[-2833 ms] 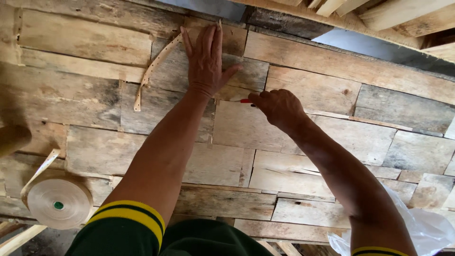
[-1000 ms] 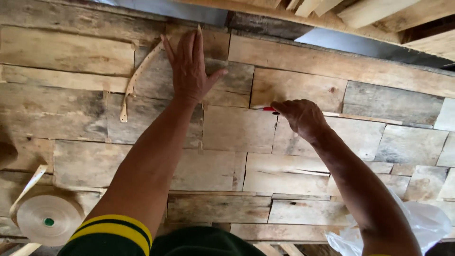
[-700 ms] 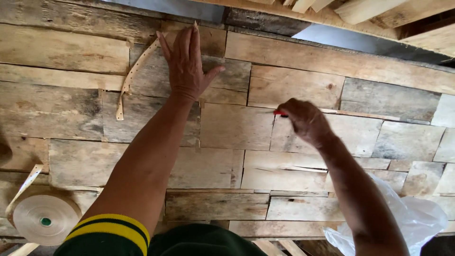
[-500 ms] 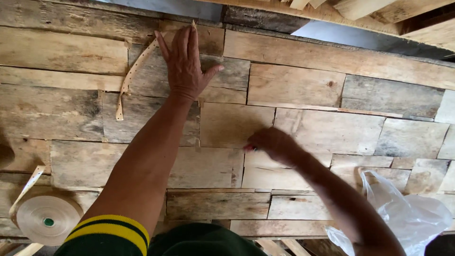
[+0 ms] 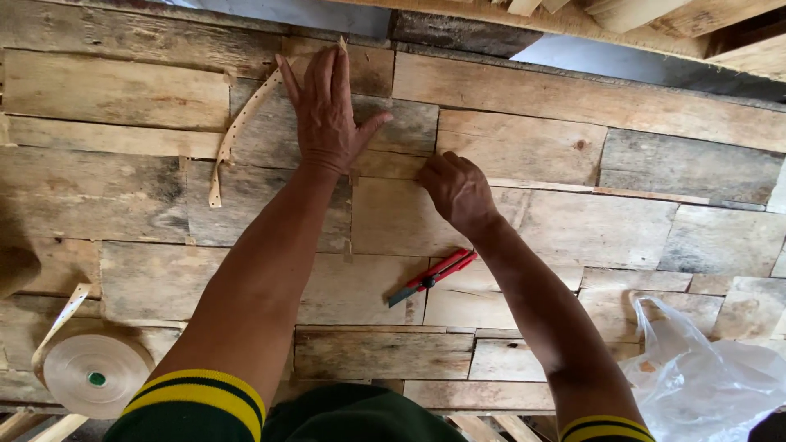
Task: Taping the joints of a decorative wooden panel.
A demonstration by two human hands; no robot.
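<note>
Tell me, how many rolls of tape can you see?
1. The tan tape roll lies at the lower left of the wooden boards, left of the left hand's arm. Others could be hidden outside the view.

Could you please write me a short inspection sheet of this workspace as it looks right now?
Surface: patchwork of weathered wooden veneer pieces laid edge to edge, gaps at some joints.
Job's things: perforated tape strip lying loose beside the left hand; red utility knife lying on the wood, in no hand.
Clutter: roll of tan tape at lower left with a loose tail; clear plastic bag at lower right.
Grippers: left hand pressed flat on the wood, fingers spread; right hand knuckles up, fingertips down at a seam, holding nothing visible.
Cables: nothing seen.
Surroundings: wooden beams along the top edge.
</note>
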